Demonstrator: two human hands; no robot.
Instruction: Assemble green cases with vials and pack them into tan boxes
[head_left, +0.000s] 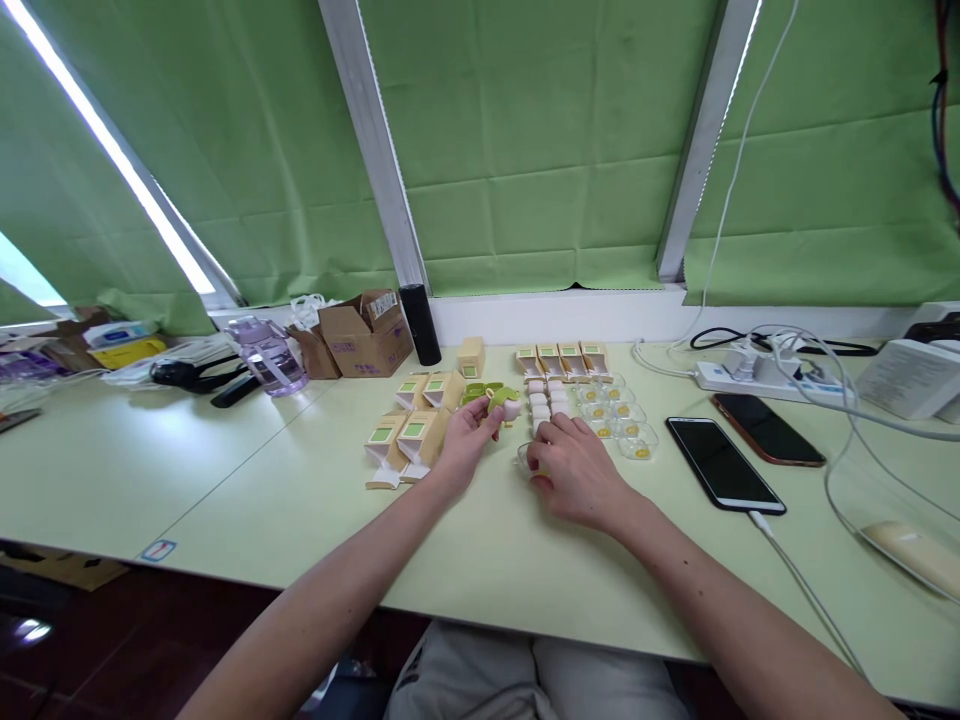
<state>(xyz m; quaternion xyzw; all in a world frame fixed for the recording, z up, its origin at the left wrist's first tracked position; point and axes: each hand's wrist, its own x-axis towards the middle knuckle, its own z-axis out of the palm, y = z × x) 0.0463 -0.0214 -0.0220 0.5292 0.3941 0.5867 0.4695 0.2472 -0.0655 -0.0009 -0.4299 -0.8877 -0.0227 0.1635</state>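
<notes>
My left hand (469, 435) pinches a small green piece with a rounded whitish part (511, 409) at its right end; its exact kind is unclear. Close beside it, my right hand (576, 468) curls its fingers around a clear plastic shell (523, 461), mostly hidden by the hand. Behind the left hand lie several green pieces (474, 391). Two short rows of small white and pink blocks (538, 400) run behind the right hand. To their right stand rows of clear shells (637, 441) with yellow centres.
Several small cream boxes (424, 437) with green labels stand left of my hands; more boxes (571, 361) line the back. Two phones (726, 463) and a power strip (772, 380) with cables are at right. A purple bottle (271, 357), cardboard box (367, 338) and black cylinder (421, 325) stand back left.
</notes>
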